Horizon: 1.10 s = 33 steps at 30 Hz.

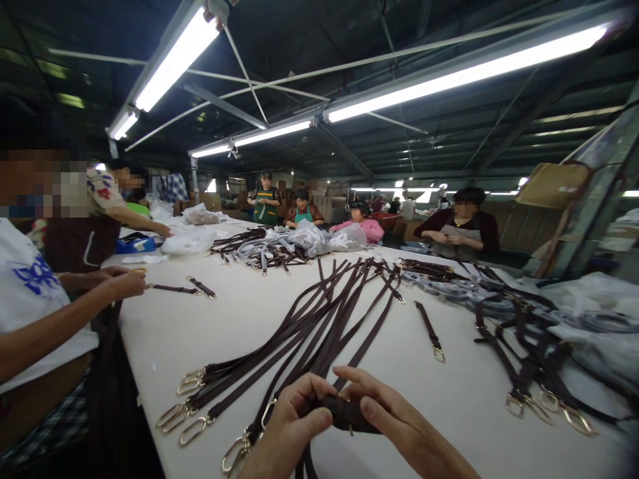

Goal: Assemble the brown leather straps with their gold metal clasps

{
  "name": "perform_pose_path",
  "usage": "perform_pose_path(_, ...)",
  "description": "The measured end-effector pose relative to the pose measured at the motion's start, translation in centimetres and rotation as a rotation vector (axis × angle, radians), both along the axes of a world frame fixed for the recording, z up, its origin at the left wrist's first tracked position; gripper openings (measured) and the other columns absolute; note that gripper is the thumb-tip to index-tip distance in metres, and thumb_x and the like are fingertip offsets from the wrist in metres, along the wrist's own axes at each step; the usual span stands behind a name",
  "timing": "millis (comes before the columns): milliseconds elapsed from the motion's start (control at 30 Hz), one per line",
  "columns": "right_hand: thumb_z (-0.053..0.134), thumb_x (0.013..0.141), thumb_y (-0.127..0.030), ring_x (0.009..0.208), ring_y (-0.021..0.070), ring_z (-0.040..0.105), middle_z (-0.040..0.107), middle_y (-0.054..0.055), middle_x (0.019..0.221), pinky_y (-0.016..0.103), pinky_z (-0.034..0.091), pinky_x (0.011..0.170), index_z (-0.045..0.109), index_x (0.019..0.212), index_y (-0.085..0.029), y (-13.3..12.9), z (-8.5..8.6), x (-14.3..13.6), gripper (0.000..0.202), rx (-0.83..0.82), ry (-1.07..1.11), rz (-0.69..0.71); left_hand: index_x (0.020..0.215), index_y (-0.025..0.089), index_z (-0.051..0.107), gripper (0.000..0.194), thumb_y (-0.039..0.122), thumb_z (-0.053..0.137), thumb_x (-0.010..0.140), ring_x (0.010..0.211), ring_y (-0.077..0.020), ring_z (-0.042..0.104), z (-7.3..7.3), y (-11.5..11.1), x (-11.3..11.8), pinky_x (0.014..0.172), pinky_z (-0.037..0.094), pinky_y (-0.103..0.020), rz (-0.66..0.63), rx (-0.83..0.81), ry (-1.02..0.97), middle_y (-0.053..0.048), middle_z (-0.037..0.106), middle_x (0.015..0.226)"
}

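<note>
My left hand (pixel 298 416) and my right hand (pixel 387 406) are both closed on a dark brown strap (pixel 344 414) over the near edge of the white table. A small brass-coloured metal piece pokes out below the strap between my thumbs. Part of the strap is hidden by my fingers. Just beyond, a bundle of long dark brown straps (pixel 299 329) fans across the table, with gold-coloured clasps (pixel 172 416) at the near left ends. To the right lies a short strap (pixel 426 324) with a gold clasp.
More straps with gold hardware (pixel 519 366) lie at the right beside clear plastic bags (pixel 594 296). Straps and plastic wrapping (pixel 279 247) are heaped mid-table. At the left a co-worker's hands (pixel 122 283) hold a short strap. Other people work around the far side.
</note>
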State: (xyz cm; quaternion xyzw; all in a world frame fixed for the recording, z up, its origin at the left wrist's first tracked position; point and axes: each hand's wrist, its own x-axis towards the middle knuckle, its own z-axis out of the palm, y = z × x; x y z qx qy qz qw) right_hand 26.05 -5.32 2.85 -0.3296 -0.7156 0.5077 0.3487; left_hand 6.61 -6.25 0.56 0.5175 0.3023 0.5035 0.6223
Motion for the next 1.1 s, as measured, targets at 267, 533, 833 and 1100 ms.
perform_pose_path(267, 0.039, 0.093, -0.051, 0.069, 0.0164, 0.05, 0.054, 0.0, 0.078, 0.029, 0.04, 0.062, 0.056, 0.094, -0.022, -0.4, -0.9, -2.0, 0.034, 0.011, 0.034, -0.057, 0.081, 0.016, 0.056, 0.024, 0.018, 0.069, 0.061, 0.07, -0.0118, 0.051, -0.9, -0.3, -0.3, 0.068, 0.039, -0.025, -0.016, -0.067, -0.03, 0.002, 0.056, 0.072)
perform_pose_path(533, 0.035, 0.097, -0.036, 0.075, 0.0188, 0.049, 0.054, 0.001, 0.075, 0.033, 0.038, 0.068, 0.05, 0.079, -0.022, 0.2, -1.9, -1.9, 0.028, 0.572, -0.294, -0.324, 0.09, 0.018, 0.061, 0.018, 0.017, 0.057, 0.073, 0.084, -0.0137, 0.05, 0.1, 0.2, -1.0, 0.077, 0.038, -0.025, 0.145, 0.189, 0.418, 0.0, 0.056, 0.087)
perform_pose_path(833, 0.04, 0.096, -0.044, 0.072, 0.0176, 0.05, 0.055, 0.0, 0.075, 0.031, 0.038, 0.066, 0.053, 0.083, -0.022, 0.2, -1.5, -1.2, 0.029, 0.557, -0.287, -0.273, 0.068, 0.018, 0.05, 0.025, 0.04, 0.058, 0.077, 0.063, -0.01, 0.036, 2.9, 0.8, -0.9, 0.054, 0.023, -0.025, 0.033, 0.12, 0.793, 0.007, 0.042, 0.062)
perform_pose_path(1100, 0.059, 0.082, -0.059, 0.071, 0.0192, 0.05, 0.057, 0.001, 0.074, 0.032, 0.037, 0.063, 0.058, 0.082, -0.02, -0.2, -0.4, -1.1, 0.038, 0.542, -0.333, -0.198, 0.059, 0.017, 0.047, 0.024, 0.028, 0.067, 0.067, 0.06, -0.0086, 0.031, 2.7, 0.7, -1.0, 0.054, 0.022, -0.025, -0.077, 0.173, 0.672, 0.007, 0.036, 0.059)
